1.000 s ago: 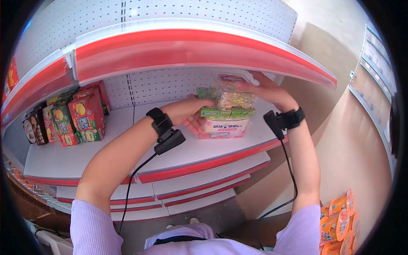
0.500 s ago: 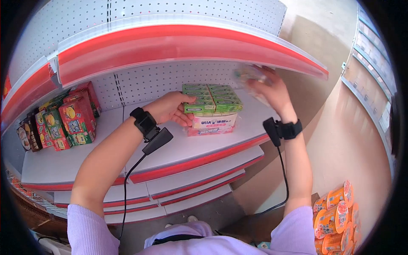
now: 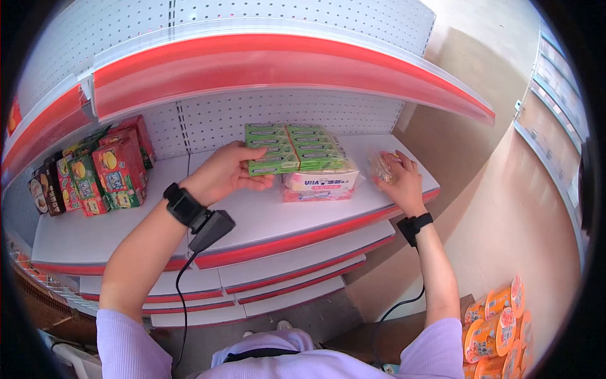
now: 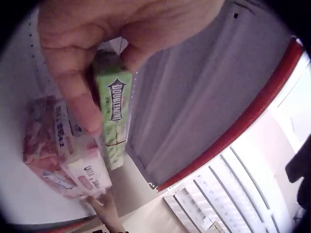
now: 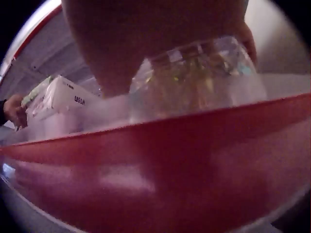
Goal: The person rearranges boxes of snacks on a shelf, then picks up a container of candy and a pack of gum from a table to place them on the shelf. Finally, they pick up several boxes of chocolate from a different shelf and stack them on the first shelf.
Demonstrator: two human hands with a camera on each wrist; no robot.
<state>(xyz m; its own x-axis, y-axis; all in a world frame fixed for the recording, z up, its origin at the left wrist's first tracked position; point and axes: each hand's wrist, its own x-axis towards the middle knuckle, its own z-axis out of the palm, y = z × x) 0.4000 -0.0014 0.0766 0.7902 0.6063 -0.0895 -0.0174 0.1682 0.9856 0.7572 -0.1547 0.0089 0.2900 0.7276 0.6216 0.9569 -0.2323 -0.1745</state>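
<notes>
My left hand (image 3: 228, 169) pinches the left end of a flat bundle of green Doublemint gum packs (image 3: 309, 146), thumb on top and fingers below. In the left wrist view the gum bundle (image 4: 115, 104) shows end-on between thumb and fingers. Its right part overlaps a pink and white UHA candy box (image 3: 323, 184) on the shelf. At the shelf's right end my right hand (image 3: 407, 188) grips a clear plastic tub of wrapped candies (image 3: 380, 165) from above. In the right wrist view the tub (image 5: 199, 85) stands behind the red shelf edge, its top partly hidden by the hand.
Red, green and dark boxes (image 3: 117, 170) stand at the shelf's left. An upper shelf with a red front strip (image 3: 284, 66) overhangs the work. More shelves (image 3: 303, 258) lie below. Orange cups (image 3: 492, 331) are stacked at lower right, beside the wall (image 3: 467, 208).
My right hand has lifted the candy tub off the gum and carried it right and down to the shelf's end. The left hand has shifted the gum bundle leftward on the UHA box.
</notes>
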